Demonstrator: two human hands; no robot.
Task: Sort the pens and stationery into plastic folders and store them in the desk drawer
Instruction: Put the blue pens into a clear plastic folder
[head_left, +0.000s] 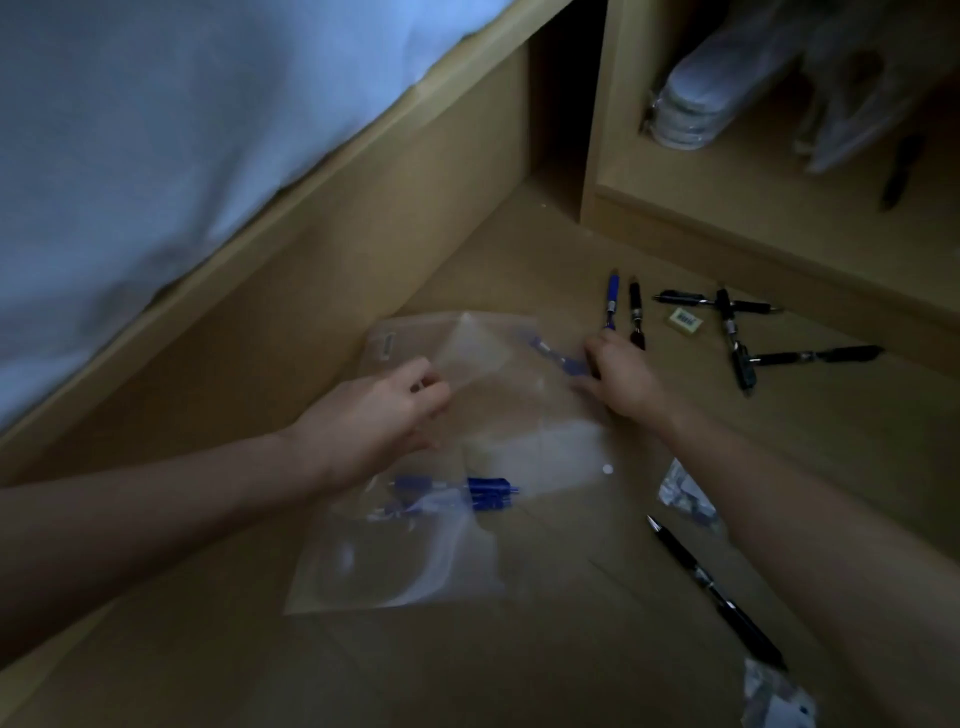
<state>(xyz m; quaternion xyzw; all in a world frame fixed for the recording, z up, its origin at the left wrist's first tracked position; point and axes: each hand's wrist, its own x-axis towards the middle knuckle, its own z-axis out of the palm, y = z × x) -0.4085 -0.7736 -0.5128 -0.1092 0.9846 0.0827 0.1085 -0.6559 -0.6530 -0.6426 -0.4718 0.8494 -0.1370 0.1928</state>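
Clear folder (483, 364) pinched open by left hand (387, 410) so right hand (621, 376), fingers clamped, slides blue pen (558, 356) in.

A plastic folder (498, 415) is laid flat on the desk surface (519, 665), with pens (467, 491) held inside its near part. Loose pens (727, 322) and an eraser (683, 319) are scattered to its right, before a shelf unit (727, 208). Another pen (717, 587) is placed nearer, right of the folder.

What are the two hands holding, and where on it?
The left hand pinches the clear plastic folder at its open upper flap. The right hand grips a blue pen by its end.
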